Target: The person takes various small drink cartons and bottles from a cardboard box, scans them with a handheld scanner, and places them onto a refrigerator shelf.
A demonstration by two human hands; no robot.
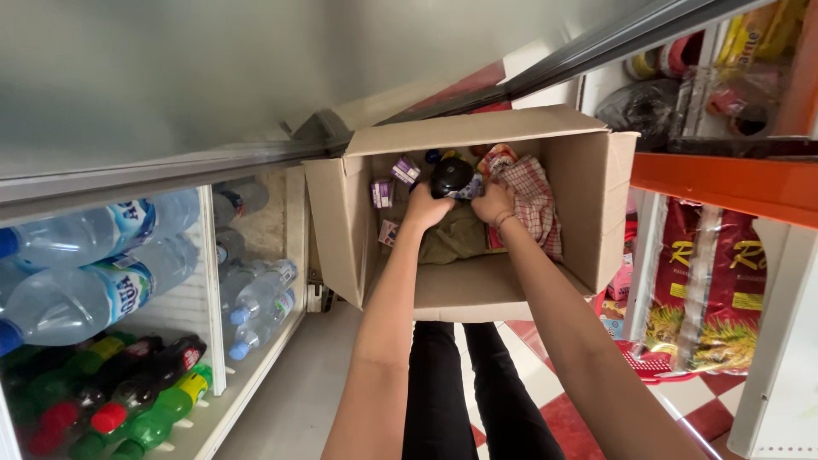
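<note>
Head view: both hands reach into the open cardboard box (477, 290). Left hand (426, 207) and right hand (494, 203) clasp a dark round-topped bottle (451, 176) near its far wall, beside a checked cloth (532, 200). Judged mid-grasp; lifting needs a firm two-handed grip.

The open cardboard box (341, 221) holds an olive cloth (456, 238), a red checked cloth (532, 200), small purple cartons (383, 192) at left, and a dark bottle (450, 175) at the far side.

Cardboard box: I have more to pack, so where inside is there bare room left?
The cardboard box looks bare only along its near wall, beyond the olive cloth. The far end is crowded: both hands on a black bottle, small purple cartons, checked cloth.
</note>
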